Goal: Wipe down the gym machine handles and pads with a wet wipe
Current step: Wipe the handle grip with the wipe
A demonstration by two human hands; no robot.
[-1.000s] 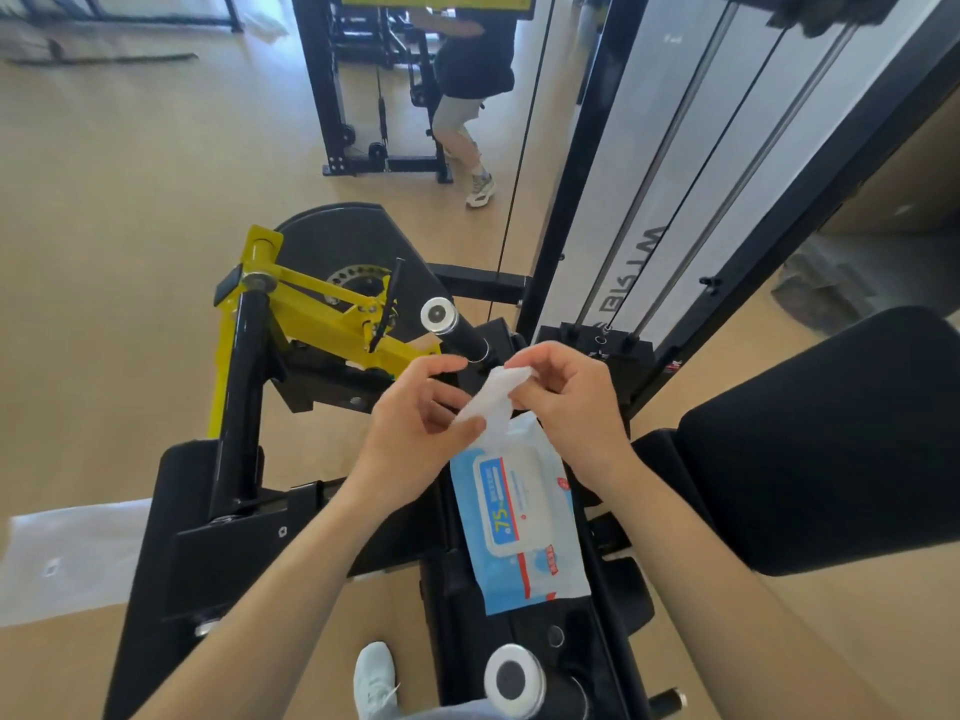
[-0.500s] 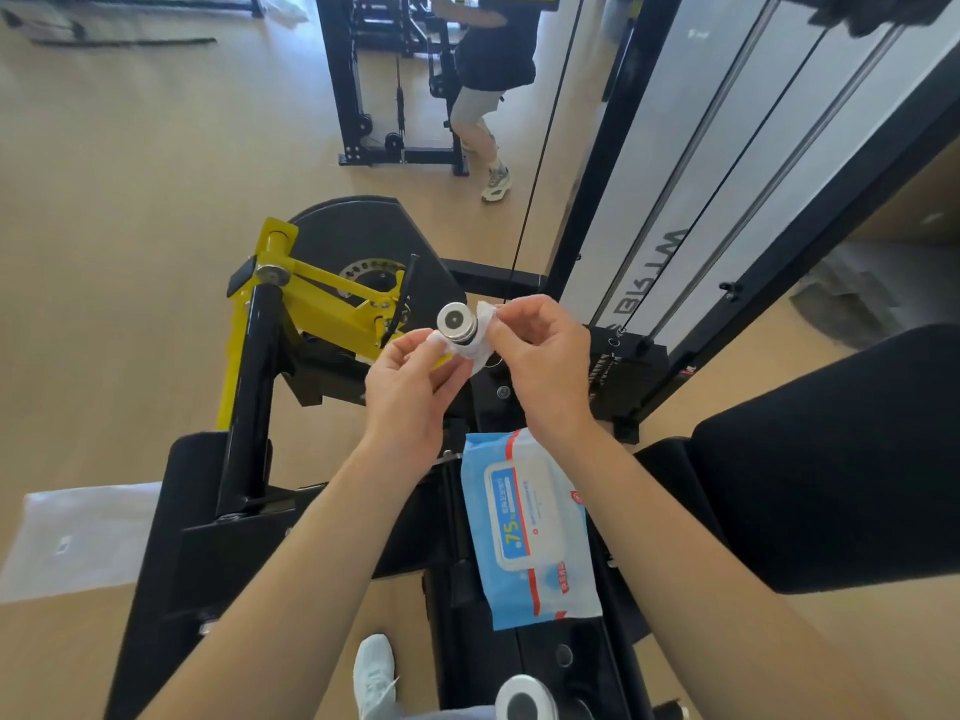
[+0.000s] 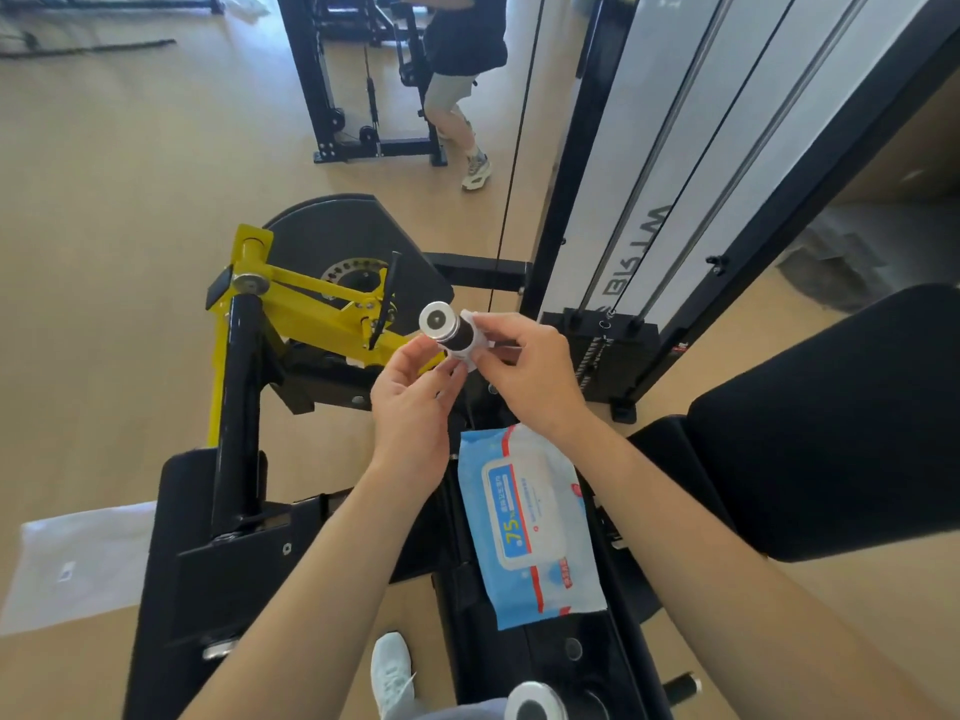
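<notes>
White wet wipe (image 3: 471, 318), off its pack (image 3: 524, 517), now wraps the handle (image 3: 453, 336) at the pack's twelve o'clock. Left hand (image 3: 410, 402) and right hand (image 3: 535, 376) pinch it with curled fingers, so wiping is likely starting.

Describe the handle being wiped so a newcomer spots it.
Find the yellow lever arm. Just right of it, a short black handle sits between the left hand and right hand. Unlike the other silver-capped handle at the bottom edge, a white wipe is held against it.
</notes>
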